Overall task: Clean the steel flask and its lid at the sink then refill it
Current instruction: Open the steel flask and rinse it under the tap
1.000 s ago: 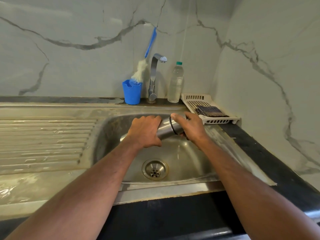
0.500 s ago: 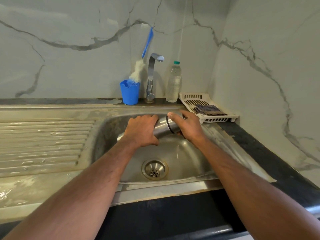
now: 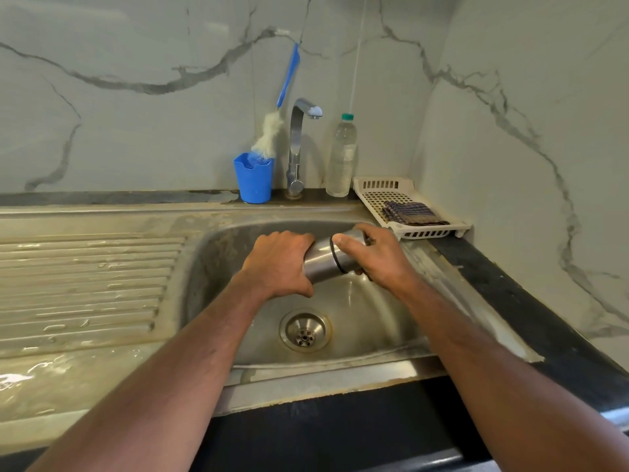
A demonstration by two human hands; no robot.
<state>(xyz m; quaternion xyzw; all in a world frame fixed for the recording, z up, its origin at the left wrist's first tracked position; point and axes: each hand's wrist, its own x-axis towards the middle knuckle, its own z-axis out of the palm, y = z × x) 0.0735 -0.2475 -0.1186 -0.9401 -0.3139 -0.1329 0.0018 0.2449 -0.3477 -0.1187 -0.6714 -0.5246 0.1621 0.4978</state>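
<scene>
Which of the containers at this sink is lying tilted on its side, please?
The steel flask, gripped over the basin by both hands; the blue cup and plastic bottle stand upright behind.

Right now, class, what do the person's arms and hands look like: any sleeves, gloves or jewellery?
Both forearms are bare as far as the picture shows; no sleeve is in view. The left hand and the right hand wear no gloves. No watch, bracelet or ring shows on the visible wrists and fingers.

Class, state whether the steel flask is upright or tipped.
Tipped: the steel flask lies nearly sideways over the sink, left hand on its body, right hand on its lid end.
</scene>
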